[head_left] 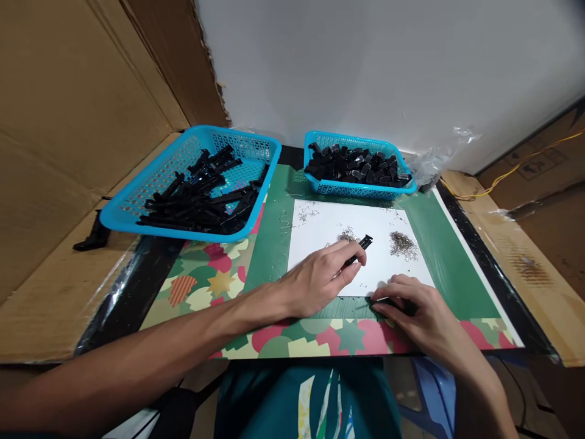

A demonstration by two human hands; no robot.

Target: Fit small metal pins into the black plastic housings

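My left hand (pixel 322 274) is closed around a slim black plastic part (pixel 365 242), its notched end sticking out past the fingers above a white sheet of paper (pixel 315 244). At the sheet's front edge, my right hand (pixel 411 302) pinches a dark, thin-tipped tool (pixel 375 300); most of it is hidden in the palm, so its exact kind does not show. A pile of small metal springs (pixel 348 235) lies just behind my left hand. Another spring pile (pixel 403 245) is on the sheet's right side, with several loose pieces scattered around.
A large blue basket (pixel 109 210) on the left holds long black parts. A smaller blue basket (pixel 356 190) at the back contains short black pieces, beside a clear plastic bag (pixel 432 164). One black part (pixel 95 235) lies on cardboard. Cardboard walls flank both sides.
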